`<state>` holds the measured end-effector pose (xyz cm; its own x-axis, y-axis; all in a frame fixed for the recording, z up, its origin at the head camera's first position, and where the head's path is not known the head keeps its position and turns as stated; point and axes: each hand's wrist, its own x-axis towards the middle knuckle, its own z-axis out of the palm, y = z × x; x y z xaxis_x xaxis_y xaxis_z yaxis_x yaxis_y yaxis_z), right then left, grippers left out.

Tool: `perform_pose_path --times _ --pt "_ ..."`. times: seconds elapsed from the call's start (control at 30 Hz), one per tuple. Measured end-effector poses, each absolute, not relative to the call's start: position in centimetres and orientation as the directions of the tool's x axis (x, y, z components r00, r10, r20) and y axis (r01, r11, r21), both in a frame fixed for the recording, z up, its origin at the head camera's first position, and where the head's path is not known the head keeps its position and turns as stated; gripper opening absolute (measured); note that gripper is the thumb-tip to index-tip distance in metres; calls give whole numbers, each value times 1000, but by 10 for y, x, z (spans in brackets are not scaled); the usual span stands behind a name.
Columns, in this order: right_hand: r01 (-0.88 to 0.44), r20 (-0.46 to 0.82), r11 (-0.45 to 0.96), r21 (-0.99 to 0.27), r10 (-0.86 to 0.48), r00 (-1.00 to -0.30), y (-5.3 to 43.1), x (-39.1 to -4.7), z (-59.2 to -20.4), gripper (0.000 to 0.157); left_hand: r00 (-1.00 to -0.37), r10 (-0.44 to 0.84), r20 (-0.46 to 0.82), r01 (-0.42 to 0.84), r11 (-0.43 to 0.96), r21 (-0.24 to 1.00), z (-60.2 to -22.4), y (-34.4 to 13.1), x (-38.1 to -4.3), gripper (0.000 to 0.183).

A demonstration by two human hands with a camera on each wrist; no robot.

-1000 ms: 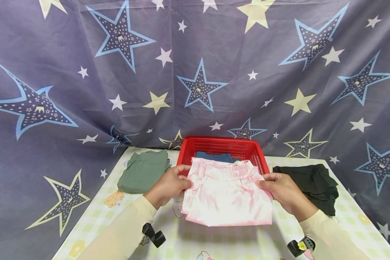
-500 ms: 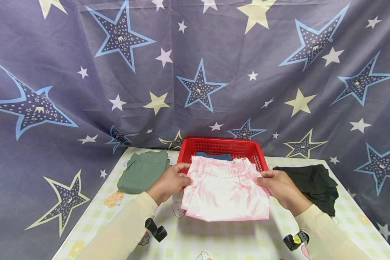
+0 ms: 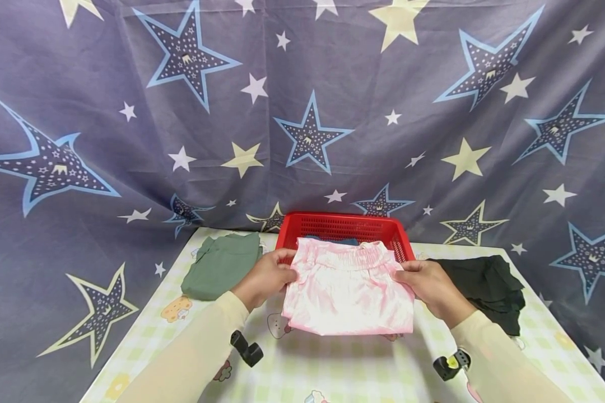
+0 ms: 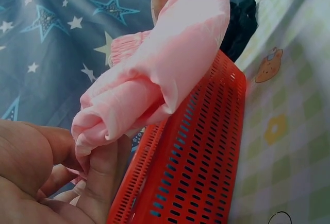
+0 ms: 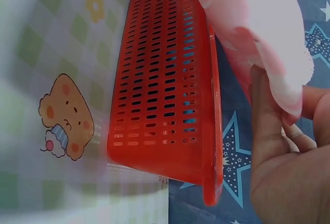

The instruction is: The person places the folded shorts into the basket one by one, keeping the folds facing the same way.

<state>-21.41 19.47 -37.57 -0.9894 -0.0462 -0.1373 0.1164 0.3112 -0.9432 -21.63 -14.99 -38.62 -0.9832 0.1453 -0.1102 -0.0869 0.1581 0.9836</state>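
Observation:
Folded pink satin shorts [image 3: 350, 294] with a gathered elastic waistband hang between both hands, over the front of a red plastic basket [image 3: 345, 218]. My left hand [image 3: 267, 278] pinches their left side between thumb and fingers. On the opposite side my right hand [image 3: 430, 286] grips the edge the same way. In the left wrist view the shorts' rolled, layered edge [image 4: 98, 123] shows at the fingertips. The right wrist view has the pink cloth [image 5: 273, 44] held above the basket's rim. Inside the basket lies a dark blue cloth [image 3: 333, 241], mostly hidden behind the shorts.
A folded green garment [image 3: 224, 266] lies on the table left of the basket. To the right is a folded black garment [image 3: 484, 288]. The table wears a checked cloth [image 3: 312, 369], and a star-patterned curtain [image 3: 307, 73] hangs behind.
Both hands have lifted the pink shorts slightly and carried them a little away from me, farther over the basket. Less of the blue cloth shows. The green and black garments have stayed put.

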Motion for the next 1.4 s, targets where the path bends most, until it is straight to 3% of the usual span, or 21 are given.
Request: perform_pose_path --times 0.37,0.93,1.4 --pt "131 -146 280 -951 -35 -989 195 -223 -378 34 -986 122 -116 -96 161 982 -384 -146 -222 53" --pt "205 -211 393 -896 28 -977 191 -237 -376 41 -988 69 -139 -120 219 968 -388 -141 -237 49" --pt "219 -220 336 -916 33 -975 188 -249 -378 40 -992 12 -122 -114 273 955 -385 -136 -246 49"
